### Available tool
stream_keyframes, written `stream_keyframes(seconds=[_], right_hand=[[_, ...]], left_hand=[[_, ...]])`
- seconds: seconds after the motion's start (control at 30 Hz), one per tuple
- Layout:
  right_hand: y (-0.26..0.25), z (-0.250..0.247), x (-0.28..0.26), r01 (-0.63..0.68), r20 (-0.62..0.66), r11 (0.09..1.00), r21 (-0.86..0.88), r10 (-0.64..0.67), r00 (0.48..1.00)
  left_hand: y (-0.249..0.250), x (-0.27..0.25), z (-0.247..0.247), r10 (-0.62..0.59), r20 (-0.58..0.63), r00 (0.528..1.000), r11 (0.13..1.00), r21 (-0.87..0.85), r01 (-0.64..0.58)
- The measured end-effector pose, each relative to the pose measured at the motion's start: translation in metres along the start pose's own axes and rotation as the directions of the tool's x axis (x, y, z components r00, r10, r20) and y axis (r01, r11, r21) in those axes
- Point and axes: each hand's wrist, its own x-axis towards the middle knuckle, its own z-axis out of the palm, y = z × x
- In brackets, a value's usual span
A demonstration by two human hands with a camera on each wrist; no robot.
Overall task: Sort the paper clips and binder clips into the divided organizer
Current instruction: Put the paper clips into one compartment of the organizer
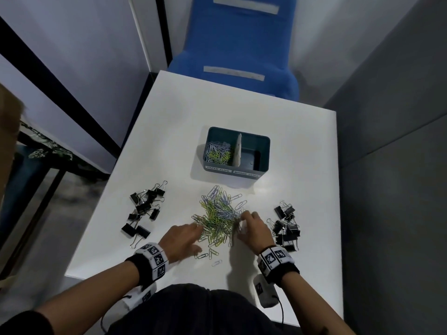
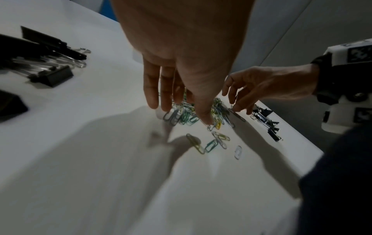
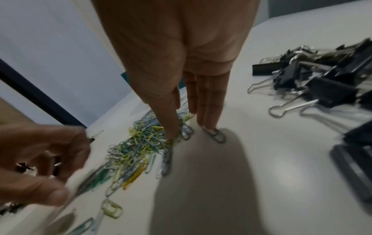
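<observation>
Both hands are at the paper clips (image 1: 219,217) heaped mid-worktop: the left hand (image 1: 185,238) and right hand (image 1: 252,228) reach down with fingers nearly straight onto the heap's edges, holding nothing that I can make out. Gathering seems under way; next comes scooping a bunch into the organizer (image 1: 235,151) beyond, whose left compartment already holds clips. The white worktop (image 1: 302,165) also carries binder clips (image 1: 142,211) on both sides, with a blue chair (image 1: 239,44) behind.
</observation>
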Motion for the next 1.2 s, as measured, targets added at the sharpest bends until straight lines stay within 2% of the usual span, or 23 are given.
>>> stream_keyframes(seconds=[0.1,0.2,0.33,0.5,0.6,0.7,0.77,0.93,1.07,1.13,1.2], right_hand=[[0.011,0.001,-0.003,-0.133,-0.01,0.989,-0.063,0.132,0.991],[0.009,0.011,0.0,-0.184,0.034,0.982,-0.044,0.186,0.982],[-0.007,0.029,0.005,-0.079,0.068,0.996,-0.047,0.082,0.994],[-0.014,0.026,0.007,-0.006,0.107,0.999,0.037,0.002,0.994],[-0.008,0.025,-0.004,0.037,0.167,0.999,-0.036,-0.03,0.985],[-0.013,0.03,-0.017,0.078,0.233,0.971,-0.224,-0.024,0.972],[-0.022,0.037,-0.02,0.069,0.198,0.95,-0.304,-0.008,0.98],[-0.035,0.041,-0.012,0.007,0.098,0.98,-0.197,0.013,0.995],[-0.026,0.024,0.0,-0.081,-0.04,0.961,-0.263,0.073,0.997],[-0.017,0.017,0.004,-0.146,-0.057,0.951,-0.273,0.136,0.989],[-0.013,0.012,0.008,-0.185,-0.064,0.951,-0.247,0.174,0.983]], left_hand=[[-0.005,-0.007,0.01,0.021,0.176,0.984,0.996,0.076,-0.035],[-0.001,-0.001,0.018,0.048,0.218,0.975,0.995,0.075,-0.066],[0.018,0.018,0.021,0.109,0.153,0.982,0.992,0.041,-0.117],[0.019,0.029,0.009,0.083,-0.058,0.995,0.995,-0.047,-0.086],[0.008,0.024,0.007,0.056,-0.132,0.99,0.997,-0.041,-0.062],[-0.007,0.016,0.007,-0.049,-0.145,0.988,0.996,-0.084,0.037],[-0.015,0.012,0.007,-0.123,-0.119,0.985,0.99,-0.084,0.113],[-0.021,0.004,0.01,-0.206,-0.141,0.968,0.977,-0.087,0.196],[-0.017,0.011,0.009,-0.292,-0.082,0.953,0.955,-0.089,0.284],[-0.015,0.017,0.01,-0.291,-0.053,0.955,0.952,-0.111,0.284],[-0.012,0.025,0.01,-0.239,-0.046,0.97,0.964,-0.127,0.232]])
